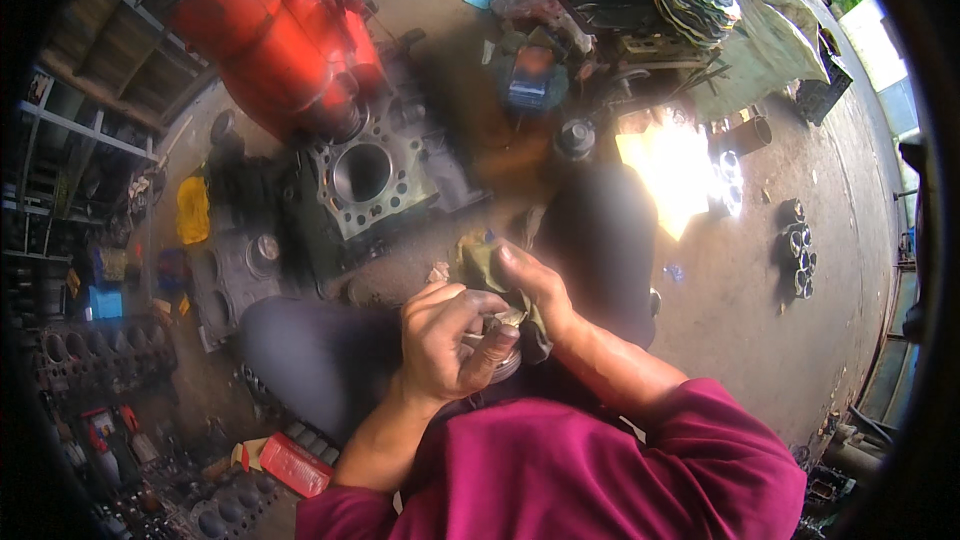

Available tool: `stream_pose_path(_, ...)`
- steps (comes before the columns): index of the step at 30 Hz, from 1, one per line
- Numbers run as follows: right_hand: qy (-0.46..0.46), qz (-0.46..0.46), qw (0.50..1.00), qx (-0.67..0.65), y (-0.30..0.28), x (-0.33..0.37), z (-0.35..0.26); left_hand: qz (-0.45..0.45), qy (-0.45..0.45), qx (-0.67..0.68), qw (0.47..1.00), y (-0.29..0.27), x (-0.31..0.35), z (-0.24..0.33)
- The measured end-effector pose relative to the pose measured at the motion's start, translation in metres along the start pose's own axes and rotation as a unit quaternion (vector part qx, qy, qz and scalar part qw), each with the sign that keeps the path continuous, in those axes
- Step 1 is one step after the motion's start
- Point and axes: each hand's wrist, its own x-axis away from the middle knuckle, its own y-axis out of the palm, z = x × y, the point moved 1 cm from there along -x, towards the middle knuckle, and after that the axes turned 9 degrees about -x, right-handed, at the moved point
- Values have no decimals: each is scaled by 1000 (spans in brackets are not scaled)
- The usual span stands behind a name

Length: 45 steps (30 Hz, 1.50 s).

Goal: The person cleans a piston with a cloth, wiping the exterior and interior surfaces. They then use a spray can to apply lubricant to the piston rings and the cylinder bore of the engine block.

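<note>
Piston [497, 348], a short metal cylinder with ringed grooves round its side, sits low in the head view, just above the person's lap, gripped by the left hand [447, 342] whose fingers curl round its wall. The right hand [530, 285] is pressed against its top through an olive rag [478, 262], thumb and fingers pinched on the cloth, so both hands are together, clamped on the same piece. I judge the greasy metal could slip out of the left grip and fall onto the concrete floor [740, 310], since the cloth bunches loosely and covers part of the hold; a fold could also snag in a groove. Beyond the knees lies a green engine block [385, 180] with a round bore, dull and oily, and a red machine housing [275, 30] looms above it. Small shiny cylinders [797, 250] stand well apart to the right.
</note>
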Motion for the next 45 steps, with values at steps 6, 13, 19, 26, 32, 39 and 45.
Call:
stream_pose_path(6,-19,-39,999,22,-10,-8,-6,28,-58,189,980,3,15,-11)
stream_pose_path(13,-138,13,985,98,10,-12,-13,96,-115,480,865,7,14,-27)
stream_pose_path(19,-186,55,966,171,28,-23,1,126,-113,638,751,-12,4,-38)
stream_pose_path(26,-137,-4,950,282,27,-17,-1,167,-138,477,852,-34,6,-48)
stream_pose_path(32,-71,-8,996,49,17,-12,14,191,-204,169,945,-20,9,-47)
stream_pose_path(39,-146,-25,982,117,7,-7,20,144,-209,7,967,-5,14,-42)
stream_pose_path(45,-238,-29,908,344,12,6,18,148,-152,-81,974,-2,14,-47)
